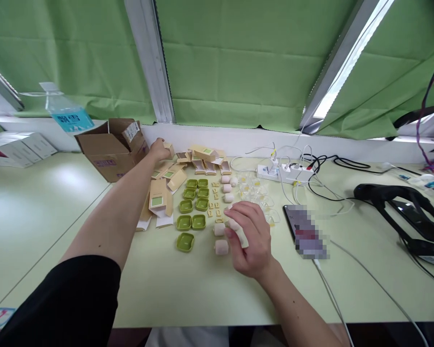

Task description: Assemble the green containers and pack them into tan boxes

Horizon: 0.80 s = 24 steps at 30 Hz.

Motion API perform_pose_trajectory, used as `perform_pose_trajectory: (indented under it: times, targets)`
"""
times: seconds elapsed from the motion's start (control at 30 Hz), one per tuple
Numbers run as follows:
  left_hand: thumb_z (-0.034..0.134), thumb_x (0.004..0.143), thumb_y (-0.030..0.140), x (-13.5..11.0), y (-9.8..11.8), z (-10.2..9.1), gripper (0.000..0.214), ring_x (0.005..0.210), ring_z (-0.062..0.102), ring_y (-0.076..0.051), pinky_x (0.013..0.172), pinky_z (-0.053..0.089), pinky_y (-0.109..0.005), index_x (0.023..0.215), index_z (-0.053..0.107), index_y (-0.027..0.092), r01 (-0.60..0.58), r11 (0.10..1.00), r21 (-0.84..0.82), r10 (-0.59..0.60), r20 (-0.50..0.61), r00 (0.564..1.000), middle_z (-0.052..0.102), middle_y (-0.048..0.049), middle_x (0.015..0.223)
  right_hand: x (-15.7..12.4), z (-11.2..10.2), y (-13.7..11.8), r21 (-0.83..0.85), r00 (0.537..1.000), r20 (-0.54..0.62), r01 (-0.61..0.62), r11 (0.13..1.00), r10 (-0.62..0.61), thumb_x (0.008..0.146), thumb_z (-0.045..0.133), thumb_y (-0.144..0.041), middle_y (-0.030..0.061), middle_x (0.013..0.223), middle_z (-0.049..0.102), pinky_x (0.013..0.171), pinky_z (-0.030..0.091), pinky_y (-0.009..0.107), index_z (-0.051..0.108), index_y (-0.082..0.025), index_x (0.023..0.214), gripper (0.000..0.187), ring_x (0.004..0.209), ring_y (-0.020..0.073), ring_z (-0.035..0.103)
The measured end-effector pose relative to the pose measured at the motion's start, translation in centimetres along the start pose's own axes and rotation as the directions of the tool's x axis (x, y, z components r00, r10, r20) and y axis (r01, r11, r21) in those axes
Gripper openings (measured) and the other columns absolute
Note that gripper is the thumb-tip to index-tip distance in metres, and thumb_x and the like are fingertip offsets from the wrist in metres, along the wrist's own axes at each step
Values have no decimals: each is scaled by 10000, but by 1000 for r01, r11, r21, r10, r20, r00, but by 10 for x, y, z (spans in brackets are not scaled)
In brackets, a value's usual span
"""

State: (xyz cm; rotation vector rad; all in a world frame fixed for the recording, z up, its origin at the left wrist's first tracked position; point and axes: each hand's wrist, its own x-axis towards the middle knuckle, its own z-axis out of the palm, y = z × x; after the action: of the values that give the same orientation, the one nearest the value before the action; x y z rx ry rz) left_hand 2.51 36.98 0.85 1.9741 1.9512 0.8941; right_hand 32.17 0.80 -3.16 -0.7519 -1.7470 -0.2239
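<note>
My left hand (159, 149) reaches far across the table and closes on a small tan carton (168, 147) beside the open cardboard box (110, 147). My right hand (249, 236) rests near the table's middle, fingers curled around a cream-coloured piece (238, 232). Next to it lie small white rolls (221, 246), a column of tiny tan clips (215, 205), and green square trays (192, 208) set in two rows. More flat tan cartons (159, 198) lie to the left of the trays.
A phone (305, 230) on a white cable lies right of my right hand. A power strip (284, 172) with tangled cables sits behind it, clear plastic lids (253, 190) between. Black gear (405, 207) is far right, white boxes (14, 149) and a water bottle (63, 112) far left.
</note>
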Motion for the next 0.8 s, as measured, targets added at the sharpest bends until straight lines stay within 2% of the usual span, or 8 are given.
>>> perform_pose_trajectory:
  times: [0.1,0.17,0.3,0.43,0.5,0.6,0.67,0.8]
  targets:
    - [837,770,263,-16,7,-5,716,1223,660,-360,1067,528,-475,1425,599,104,1,998,62,1,-27,1000,711,-218,1315,0,1,3,-21,1000,-6,4,1000,-5,955,620,-113,125,1123,749,871,655,559,664,-265,1390,463,1045,325,707]
    - [764,829,224,-32,14,-3,574,1210,657,-334,1074,519,-453,1384,650,135,-67,990,122,70,-22,997,718,-199,1327,0,1,5,-34,1000,-11,25,999,-25,954,618,-107,120,1096,754,861,653,549,674,-262,1366,443,1029,321,705]
    - [741,874,293,-62,29,10,412,1226,665,-400,1046,525,-483,1261,760,155,-198,928,314,189,59,980,745,-223,1288,-2,4,9,-33,999,-19,40,999,-41,959,605,-111,107,1047,767,843,651,533,694,-269,1326,409,1002,317,715]
    - [787,842,395,-74,42,18,339,1199,685,-440,1023,521,-503,1102,822,181,-193,904,381,169,97,981,792,-202,1059,-9,8,18,-44,1000,3,29,999,-29,973,596,-137,102,1027,777,843,647,524,728,-268,1261,342,999,317,723]
    - [772,859,389,-75,49,18,301,1177,690,-443,1001,515,-501,1053,828,165,-187,898,397,164,91,982,792,-216,1036,-12,9,23,-52,1000,13,22,998,-22,975,599,-138,103,1022,782,840,644,513,733,-260,1239,320,1001,315,717]
    - [675,933,337,-86,58,8,298,1202,670,-443,984,500,-500,1101,818,136,-195,893,407,193,47,980,775,-255,1151,-14,8,30,-68,1000,7,19,997,-19,980,605,-142,102,1013,785,832,638,502,734,-256,1217,294,991,310,710]
    - [587,980,305,-104,62,-4,316,1192,664,-420,981,487,-494,1139,802,138,-215,886,412,236,-1,972,763,-249,1189,-14,7,32,-84,1000,-9,16,996,-17,984,604,-150,100,1005,786,826,634,501,738,-256,1197,274,977,306,708]
    - [489,1034,301,-169,62,-33,325,1132,670,-383,1048,422,-523,1071,788,178,-294,873,388,387,-185,904,760,-192,1079,-11,6,31,-86,999,-49,-3,996,-1,996,595,-164,98,988,795,814,621,496,737,-248,1162,234,959,298,706]
